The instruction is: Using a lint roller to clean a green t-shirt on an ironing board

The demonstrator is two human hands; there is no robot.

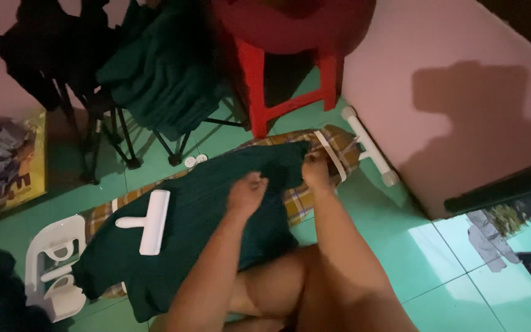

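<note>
A dark green garment [198, 215] lies spread over a plaid-covered ironing board [339, 147] low on the floor. My left hand [246, 192] is closed on the cloth near the middle of the garment. My right hand [316, 171] pinches the garment's far edge near the board's narrow end. A white lint roller [149, 222] rests on the garment to the left of my hands. My bare knee shows below the hands.
A red plastic stool [290, 61] stands beyond the board. Dark green clothes hang on a folding rack [161, 74] at the upper left. A white plastic stand [53, 264] sits at the board's left end. A pink wall [450, 92] rises on the right. The floor is green tile [437, 258].
</note>
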